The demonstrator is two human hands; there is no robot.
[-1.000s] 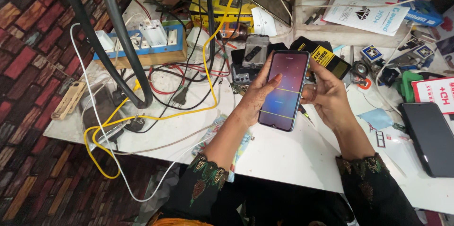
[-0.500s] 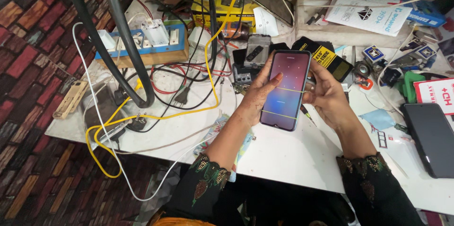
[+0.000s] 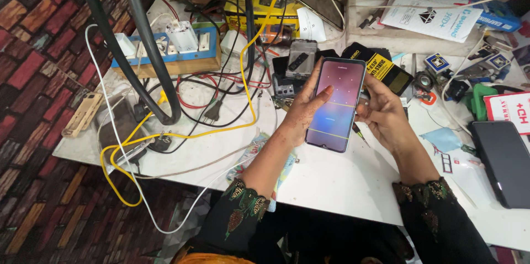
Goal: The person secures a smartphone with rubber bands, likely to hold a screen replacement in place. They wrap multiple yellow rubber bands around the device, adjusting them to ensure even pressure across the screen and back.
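Observation:
A smartphone [image 3: 335,104] with a lit purple-pink screen is held upright over the white table [image 3: 331,181]. My left hand [image 3: 301,110] grips its left edge, thumb resting on the screen. My right hand [image 3: 386,116] holds the right edge from behind, fingers curled around it. Both arms wear black sleeves with embroidered cuffs.
A blue-and-wood power strip [image 3: 165,54] with plugs sits at the back left amid yellow [image 3: 251,93], black, red and white cables. A thick black hose [image 3: 143,59] crosses the left side. A yellow box [image 3: 265,4], small parts, papers and a dark phone [image 3: 503,162] lie around.
The phone and both hands have stayed in nearly the same place; the view has shifted slightly. My left thumb has moved a little on the screen.

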